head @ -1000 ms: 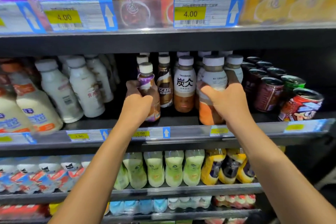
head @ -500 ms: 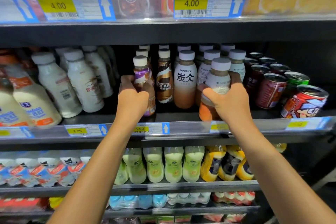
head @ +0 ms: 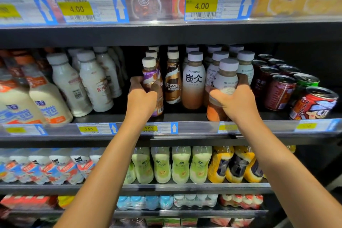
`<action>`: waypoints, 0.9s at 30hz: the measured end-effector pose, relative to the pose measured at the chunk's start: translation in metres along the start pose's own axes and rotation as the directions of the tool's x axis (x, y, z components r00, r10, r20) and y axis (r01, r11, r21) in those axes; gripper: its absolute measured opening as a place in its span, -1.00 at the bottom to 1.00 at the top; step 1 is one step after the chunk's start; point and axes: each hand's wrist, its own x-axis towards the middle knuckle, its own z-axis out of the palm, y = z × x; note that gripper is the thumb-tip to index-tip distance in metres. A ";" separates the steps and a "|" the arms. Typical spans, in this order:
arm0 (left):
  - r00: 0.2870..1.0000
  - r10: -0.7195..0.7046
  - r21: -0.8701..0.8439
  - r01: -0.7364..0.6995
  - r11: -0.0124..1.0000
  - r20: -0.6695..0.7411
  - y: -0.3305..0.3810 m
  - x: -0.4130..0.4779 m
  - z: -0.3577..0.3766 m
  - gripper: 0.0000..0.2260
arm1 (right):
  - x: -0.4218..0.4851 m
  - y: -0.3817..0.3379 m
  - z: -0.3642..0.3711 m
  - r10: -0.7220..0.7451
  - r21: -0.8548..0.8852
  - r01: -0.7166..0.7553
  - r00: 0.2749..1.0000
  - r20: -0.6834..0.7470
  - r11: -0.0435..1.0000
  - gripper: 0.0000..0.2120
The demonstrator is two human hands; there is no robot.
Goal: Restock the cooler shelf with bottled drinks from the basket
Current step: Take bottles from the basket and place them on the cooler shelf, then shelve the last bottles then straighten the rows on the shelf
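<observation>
Two hands (head: 141,98) (head: 238,102) gripping two bottles (head: 149,72) (head: 228,77), five pale green bottles (head: 181,164) standing below, two price tags (head: 76,8) (head: 201,5) showing 4.00 above

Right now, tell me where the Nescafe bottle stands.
Head view: the Nescafe bottle stands mid-frame on the middle shelf, just right of the purple bottle that the left hand grips and left of the Tanbing bottle.

We log the middle shelf (head: 185,115), left to right: left-held bottle (head: 149,74), Nescafe bottle (head: 173,83), Tanbing bottle (head: 193,83), right-held bottle (head: 228,77) before its row, cans (head: 281,92) at far right.
</observation>
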 end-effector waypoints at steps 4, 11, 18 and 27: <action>1.000 -0.023 -0.003 0.023 1.000 0.008 0.004 0.000 -0.004 -0.63 | -0.006 -0.005 -0.006 0.002 -0.029 -0.002 1.000 0.022 1.000 -0.42; 0.972 0.214 0.211 -0.190 0.959 -0.097 0.010 -0.033 -0.023 -0.85 | -0.048 -0.018 -0.036 -0.256 -0.289 0.203 0.954 -0.156 0.936 -0.55; 0.907 0.358 0.209 -0.403 0.891 0.221 0.014 -0.088 -0.002 -0.84 | -0.097 -0.014 -0.061 -0.190 -0.557 0.177 0.981 0.035 0.811 -0.67; 0.565 0.573 0.183 -0.788 0.587 0.594 0.004 -0.149 0.046 -0.76 | -0.170 0.034 -0.105 0.085 -0.818 -0.099 0.994 -0.062 0.567 -0.72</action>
